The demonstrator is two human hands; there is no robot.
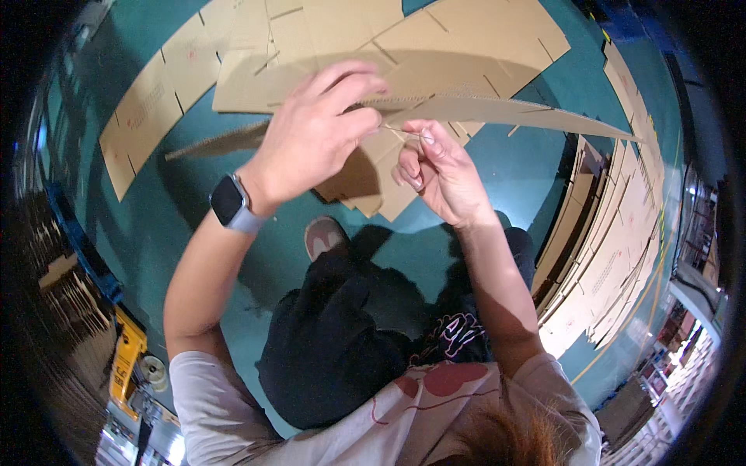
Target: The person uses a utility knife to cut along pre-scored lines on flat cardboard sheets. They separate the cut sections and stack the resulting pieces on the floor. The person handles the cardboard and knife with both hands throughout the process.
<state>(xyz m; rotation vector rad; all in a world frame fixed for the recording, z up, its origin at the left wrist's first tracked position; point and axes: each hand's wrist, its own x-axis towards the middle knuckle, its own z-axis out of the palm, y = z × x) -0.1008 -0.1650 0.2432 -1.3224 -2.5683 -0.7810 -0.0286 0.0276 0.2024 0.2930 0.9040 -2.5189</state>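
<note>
A large brown cardboard sheet [497, 107] stands nearly edge-on before me, its corrugated edge upward. My left hand [315, 132], with a watch [229, 200] on the wrist, is closed at the middle of that edge. Its fingers curl over the top, slightly blurred, and the thumb lies on the near side. Just right of it and below the edge, my right hand [443, 171] is closed, thumb against fingers. A thin brown strip [402, 131] runs from its fingertips toward my left thumb. What the strip is made of is too small to tell.
Flat slotted cardboard pieces [311, 31] lie spread over the green floor [210, 241] ahead. More cardboard sheets [614, 256] are stacked at the right. At the lower left is a yellow piece of equipment [127, 353]. My shoe [325, 237] is below the sheet.
</note>
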